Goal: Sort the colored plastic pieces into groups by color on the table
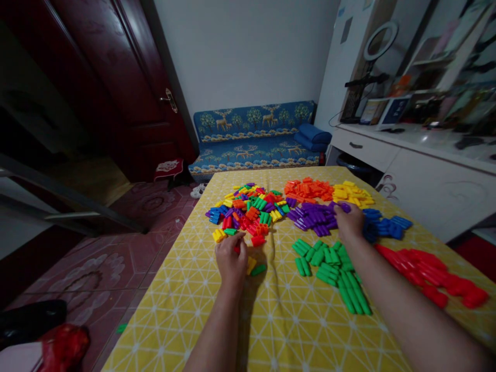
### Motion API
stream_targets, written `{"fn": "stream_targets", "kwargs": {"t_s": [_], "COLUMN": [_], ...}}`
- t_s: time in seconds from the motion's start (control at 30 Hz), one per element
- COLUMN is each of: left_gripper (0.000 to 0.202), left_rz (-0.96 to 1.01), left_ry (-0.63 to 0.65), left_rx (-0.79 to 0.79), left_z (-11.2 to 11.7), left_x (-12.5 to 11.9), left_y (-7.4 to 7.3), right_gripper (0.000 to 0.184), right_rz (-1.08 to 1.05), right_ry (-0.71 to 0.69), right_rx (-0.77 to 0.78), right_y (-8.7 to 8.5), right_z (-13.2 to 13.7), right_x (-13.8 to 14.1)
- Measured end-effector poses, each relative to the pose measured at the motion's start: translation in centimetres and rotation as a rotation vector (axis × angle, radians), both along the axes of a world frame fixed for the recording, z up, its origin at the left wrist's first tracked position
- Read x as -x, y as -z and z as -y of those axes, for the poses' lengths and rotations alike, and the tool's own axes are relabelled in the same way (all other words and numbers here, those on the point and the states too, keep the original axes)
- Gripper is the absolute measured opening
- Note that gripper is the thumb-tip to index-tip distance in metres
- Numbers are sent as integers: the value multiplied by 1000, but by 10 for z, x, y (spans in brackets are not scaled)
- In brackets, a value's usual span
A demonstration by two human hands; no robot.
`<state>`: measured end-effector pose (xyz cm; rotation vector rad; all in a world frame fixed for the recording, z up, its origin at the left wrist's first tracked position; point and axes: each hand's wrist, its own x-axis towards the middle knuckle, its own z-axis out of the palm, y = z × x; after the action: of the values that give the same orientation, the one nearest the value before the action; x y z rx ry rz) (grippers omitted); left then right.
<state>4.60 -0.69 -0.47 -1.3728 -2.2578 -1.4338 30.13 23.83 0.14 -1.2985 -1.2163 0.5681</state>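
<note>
A mixed heap of small plastic pieces in many colours [250,209] lies on the yellow patterned tablecloth [279,320]. My left hand [231,258] rests at the heap's near edge, fingers curled over a red piece, with a yellow and a green piece beside it. My right hand [350,223] reaches onto the purple pile [315,216], fingers closed at a purple piece. Sorted piles lie around: orange [308,189], yellow [352,193], blue [383,225], green [333,268] and red [430,274].
A blue patterned sofa [253,137] stands beyond the table's far end. A white cabinet [418,170] with clutter and a ring light [380,40] is on the right. A dark red door [127,88] and tiled floor lie to the left.
</note>
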Motion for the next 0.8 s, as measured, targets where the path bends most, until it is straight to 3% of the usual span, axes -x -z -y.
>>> {"fn": "stream_targets", "kwargs": {"t_s": [0.17,0.3,0.4,0.5,0.57,0.67,0.8], "left_gripper": [27,30,31,31,30,26,26], "left_rz": [11,-12,-20,-38,-53,-48,30], "left_ry": [-116,-160,-171,-135,-98,-69,-51], "left_rx": [134,300,421,490,499,476,387], "left_z": [1,2,4,5,5,6,4], "left_x": [6,7,5,3,3,5,7], "left_y": [-2,-6,-9,-11,-11,-10,-8], "right_gripper": [23,33,38,44,55,58,40], "right_rz": [233,429,506,559,654,803,897], "right_ry": [-71,-163,-368,-623,-701,-685,-658], "right_rx": [92,-69,-270,-257,-202,-159,-118], "right_y": [0,-1,2,5,7,7,4], "right_z": [8,50,92,130,146,154,155], "right_x": [5,36,70,106,124,140,145]}}
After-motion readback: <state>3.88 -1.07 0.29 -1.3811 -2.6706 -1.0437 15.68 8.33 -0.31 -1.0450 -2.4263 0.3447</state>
